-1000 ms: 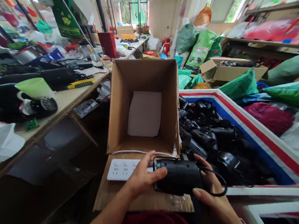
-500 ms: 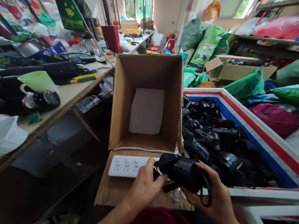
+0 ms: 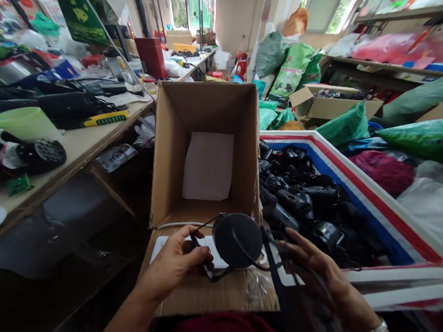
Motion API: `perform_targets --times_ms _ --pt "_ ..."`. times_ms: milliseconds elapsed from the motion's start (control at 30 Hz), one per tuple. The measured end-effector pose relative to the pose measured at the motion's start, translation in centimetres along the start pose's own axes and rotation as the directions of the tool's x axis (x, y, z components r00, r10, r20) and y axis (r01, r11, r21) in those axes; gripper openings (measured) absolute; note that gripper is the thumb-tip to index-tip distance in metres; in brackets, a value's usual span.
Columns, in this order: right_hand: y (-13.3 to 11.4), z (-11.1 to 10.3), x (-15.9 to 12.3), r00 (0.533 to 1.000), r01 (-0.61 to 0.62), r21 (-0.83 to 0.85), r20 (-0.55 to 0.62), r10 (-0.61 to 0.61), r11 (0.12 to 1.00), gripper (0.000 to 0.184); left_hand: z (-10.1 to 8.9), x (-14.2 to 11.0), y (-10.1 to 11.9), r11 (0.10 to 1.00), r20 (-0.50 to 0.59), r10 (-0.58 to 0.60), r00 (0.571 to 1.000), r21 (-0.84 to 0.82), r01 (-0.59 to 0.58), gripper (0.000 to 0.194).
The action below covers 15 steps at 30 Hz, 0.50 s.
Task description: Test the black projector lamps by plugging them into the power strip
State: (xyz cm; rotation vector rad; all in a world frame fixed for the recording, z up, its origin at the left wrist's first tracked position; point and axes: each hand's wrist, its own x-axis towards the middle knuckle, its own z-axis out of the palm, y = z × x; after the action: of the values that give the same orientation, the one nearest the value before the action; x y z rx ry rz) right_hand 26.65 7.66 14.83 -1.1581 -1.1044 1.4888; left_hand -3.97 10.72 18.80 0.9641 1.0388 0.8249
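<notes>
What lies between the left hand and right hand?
The head view shows a black round-ended device and its thin black cord between left hand and right hand.

red, white and blue stripes edge the bin point(image 3: 361, 188); the device point(image 3: 237, 240) is black.

Pretty packed workshop, honestly. A long wooden table point(image 3: 75, 147) runs down the left side toward a far window point(image 3: 186, 10), and there's a wooden shelf point(image 3: 367, 65) along the right under more windows point(image 3: 341, 3). Daylight's pouring in past a cream wall point(image 3: 237, 26), but the floor point(image 3: 45, 323) is dark and hard to make out.
</notes>
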Motion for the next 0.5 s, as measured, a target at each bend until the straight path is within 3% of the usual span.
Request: perform_targets --times_ms 133,300,500 --pt "3.1 1.5 0.8 0.996 0.073 -0.275 0.073 -0.055 0.959 0.098 0.6 -0.3 0.8 0.998 0.014 0.036 0.999 -0.058 -0.035 0.036" --pt "5.5 5.7 0.9 0.965 0.222 -0.406 0.224 -0.139 0.887 0.069 1.9 -0.1 0.6 0.998 0.003 0.01 1.0 -0.055 -0.01 0.036" --pt "6.0 9.6 -0.6 0.921 0.109 -0.194 0.389 -0.025 0.975 0.054 2.4 -0.1 0.5 0.991 -0.063 0.047 0.997 -0.118 -0.055 0.038"
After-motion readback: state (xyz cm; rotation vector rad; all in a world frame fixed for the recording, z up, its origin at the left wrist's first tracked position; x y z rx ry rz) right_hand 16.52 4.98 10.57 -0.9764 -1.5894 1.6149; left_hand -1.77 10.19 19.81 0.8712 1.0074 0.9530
